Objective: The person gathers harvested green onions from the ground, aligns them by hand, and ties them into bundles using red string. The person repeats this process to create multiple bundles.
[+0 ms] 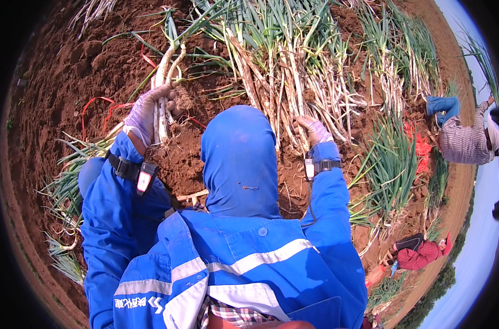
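Observation:
My left hand (pixel 148 111), in a whitish-purple glove, is closed around a few long green onions (pixel 163 68), their white stalks passing through the fingers and roots hanging below. My right hand (pixel 311 128), gloved alike, has its fingers curled on a stalk near the root end of a large pile of green onions (pixel 288 78). The pile lies on reddish soil, leaves pointing away from me. Red plastic strips (pixel 96 98) lie on the ground by my left hand. Both my wrists carry strapped devices.
More green onions (pixel 74 177) lie beyond my left forearm. To the right stand another heap (pixel 391 164) and a tangle of red plastic strips (pixel 420 148). Farther right are a person in a checked shirt (pixel 465 140) and a person in red (pixel 420 257). My blue-clad knee (pixel 239 160) rises between my hands.

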Action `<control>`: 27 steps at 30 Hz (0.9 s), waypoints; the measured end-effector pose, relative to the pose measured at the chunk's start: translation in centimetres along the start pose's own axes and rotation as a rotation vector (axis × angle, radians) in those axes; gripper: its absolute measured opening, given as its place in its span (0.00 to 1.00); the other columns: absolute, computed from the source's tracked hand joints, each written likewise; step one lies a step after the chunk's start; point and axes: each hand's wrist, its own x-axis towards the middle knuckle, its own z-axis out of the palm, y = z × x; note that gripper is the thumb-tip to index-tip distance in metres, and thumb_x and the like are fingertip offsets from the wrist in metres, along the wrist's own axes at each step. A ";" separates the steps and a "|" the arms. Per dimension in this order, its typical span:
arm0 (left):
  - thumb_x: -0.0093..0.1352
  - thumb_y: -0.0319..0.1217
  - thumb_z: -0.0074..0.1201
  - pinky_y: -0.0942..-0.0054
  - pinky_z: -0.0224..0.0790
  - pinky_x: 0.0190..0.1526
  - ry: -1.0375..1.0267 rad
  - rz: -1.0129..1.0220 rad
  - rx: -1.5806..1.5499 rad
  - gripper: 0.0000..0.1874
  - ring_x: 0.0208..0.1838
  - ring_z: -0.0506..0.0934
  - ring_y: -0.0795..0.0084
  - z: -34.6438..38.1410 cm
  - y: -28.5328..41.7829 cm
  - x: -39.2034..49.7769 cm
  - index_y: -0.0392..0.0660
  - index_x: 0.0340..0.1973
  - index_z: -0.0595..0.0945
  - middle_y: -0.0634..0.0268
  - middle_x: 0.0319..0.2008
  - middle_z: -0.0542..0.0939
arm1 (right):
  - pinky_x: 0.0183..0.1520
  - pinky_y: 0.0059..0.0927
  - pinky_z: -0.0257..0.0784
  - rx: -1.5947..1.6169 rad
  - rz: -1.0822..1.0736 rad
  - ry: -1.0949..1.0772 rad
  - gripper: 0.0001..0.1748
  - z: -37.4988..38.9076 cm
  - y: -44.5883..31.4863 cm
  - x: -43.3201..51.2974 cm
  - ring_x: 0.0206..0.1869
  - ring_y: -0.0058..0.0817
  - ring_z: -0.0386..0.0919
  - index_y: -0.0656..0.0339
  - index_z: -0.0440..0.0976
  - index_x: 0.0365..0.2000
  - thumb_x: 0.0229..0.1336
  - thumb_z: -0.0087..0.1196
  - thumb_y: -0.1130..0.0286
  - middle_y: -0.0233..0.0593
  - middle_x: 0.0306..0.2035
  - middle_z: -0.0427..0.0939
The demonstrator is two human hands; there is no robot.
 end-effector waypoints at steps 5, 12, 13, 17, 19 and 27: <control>0.73 0.34 0.55 0.69 0.77 0.35 0.013 -0.041 -0.062 0.17 0.25 0.76 0.78 -0.8 -0.1 0.2 0.37 0.52 0.75 0.69 0.30 0.78 | 0.38 0.32 0.79 -0.082 0.153 -0.051 0.20 3.4 0.4 -2.5 0.37 0.28 0.83 0.63 0.75 0.49 0.67 0.58 0.58 0.41 0.39 0.83; 0.73 0.34 0.55 0.69 0.77 0.35 -0.045 -0.037 -0.120 0.10 0.24 0.75 0.77 -0.9 -0.2 0.2 0.42 0.45 0.76 0.70 0.28 0.78 | 0.31 0.23 0.74 0.080 -0.042 -0.064 0.22 5.5 -3.3 -7.6 0.28 0.16 0.76 0.64 0.75 0.52 0.66 0.60 0.59 0.28 0.32 0.78; 0.74 0.33 0.55 0.70 0.76 0.35 -0.043 -0.034 -0.132 0.09 0.24 0.75 0.77 -0.9 -0.2 0.2 0.42 0.43 0.76 0.70 0.27 0.77 | 0.32 0.21 0.73 -0.077 0.030 -0.046 0.23 6.2 -4.6 -7.7 0.27 0.15 0.75 0.65 0.74 0.54 0.66 0.60 0.59 0.28 0.32 0.78; 0.74 0.34 0.54 0.70 0.79 0.33 -0.065 0.008 -0.143 0.09 0.23 0.76 0.77 -1.5 0.1 0.6 0.42 0.43 0.77 0.70 0.27 0.78 | 0.31 0.20 0.69 0.175 -0.329 -0.042 0.25 6.2 -12.3 -13.2 0.25 0.12 0.71 0.69 0.71 0.56 0.69 0.56 0.61 0.29 0.33 0.78; 0.74 0.33 0.53 0.69 0.80 0.34 -0.114 0.020 -0.185 0.07 0.23 0.76 0.76 -1.8 0.1 0.7 0.43 0.42 0.77 0.70 0.27 0.79 | 0.30 0.21 0.67 0.393 -0.550 -0.268 0.26 6.6 -14.4 -15.0 0.23 0.12 0.67 0.71 0.68 0.59 0.71 0.53 0.60 0.29 0.34 0.78; 0.74 0.33 0.53 0.67 0.81 0.32 -0.062 0.015 -0.139 0.06 0.23 0.77 0.75 -2.3 0.4 0.7 0.46 0.37 0.76 0.70 0.26 0.78 | 0.32 0.21 0.74 0.134 -0.254 0.144 0.25 10.0 -13.9 -15.2 0.27 0.13 0.74 0.67 0.72 0.55 0.67 0.58 0.58 0.25 0.34 0.78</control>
